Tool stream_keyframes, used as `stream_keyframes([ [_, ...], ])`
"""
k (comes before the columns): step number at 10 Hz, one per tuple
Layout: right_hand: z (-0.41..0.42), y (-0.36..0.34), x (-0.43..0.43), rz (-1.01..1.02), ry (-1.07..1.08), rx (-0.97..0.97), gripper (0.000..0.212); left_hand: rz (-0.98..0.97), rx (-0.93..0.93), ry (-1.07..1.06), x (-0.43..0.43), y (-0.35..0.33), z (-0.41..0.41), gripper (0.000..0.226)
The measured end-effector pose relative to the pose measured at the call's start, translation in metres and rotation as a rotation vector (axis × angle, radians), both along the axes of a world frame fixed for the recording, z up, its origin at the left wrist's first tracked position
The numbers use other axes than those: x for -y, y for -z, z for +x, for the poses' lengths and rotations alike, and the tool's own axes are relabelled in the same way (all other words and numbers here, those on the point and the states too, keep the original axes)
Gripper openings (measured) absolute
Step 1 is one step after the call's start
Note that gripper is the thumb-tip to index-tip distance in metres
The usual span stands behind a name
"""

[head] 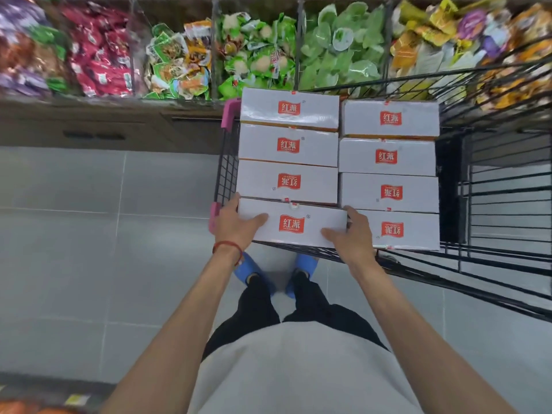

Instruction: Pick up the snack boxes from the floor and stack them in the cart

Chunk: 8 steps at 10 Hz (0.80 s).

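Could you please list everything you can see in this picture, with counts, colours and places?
snack boxes: eight showing, white with red logos, two columns of four in the cart
held box: one of those eight, nearest in the left column
cart: one, black wire with pink corners, ahead and to the right
snack packets: many, purple, red, green, yellow, in shelf bins along the top
floor: grey tiles
slippers: two, blue, below the cart's near edge
wrist string: one, red, left wrist
left hand: grips the held box's left end
right hand: grips its right end
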State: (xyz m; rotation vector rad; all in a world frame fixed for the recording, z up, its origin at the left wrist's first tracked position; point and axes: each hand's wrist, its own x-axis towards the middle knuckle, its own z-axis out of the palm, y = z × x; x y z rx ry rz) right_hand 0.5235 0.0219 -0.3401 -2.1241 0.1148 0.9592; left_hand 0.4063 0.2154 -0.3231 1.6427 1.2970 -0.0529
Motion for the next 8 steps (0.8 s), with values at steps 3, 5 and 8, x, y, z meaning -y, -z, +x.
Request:
stream_keyframes([
  [3,0.001,0.027,0.003,-0.017,-0.019,0.004,0.053,0.017,0.037,-0.087,0.005,0.016,0.0,0.057],
  [5,-0.002,0.004,-0.004,-0.046,-0.094,-0.008,0.062,0.004,0.063,-0.111,0.008,0.023,0.001,0.067],
  [8,-0.016,-0.01,-0.021,0.067,-0.076,-0.004,0.048,-0.016,0.112,-0.134,0.014,0.014,-0.018,0.053],
])
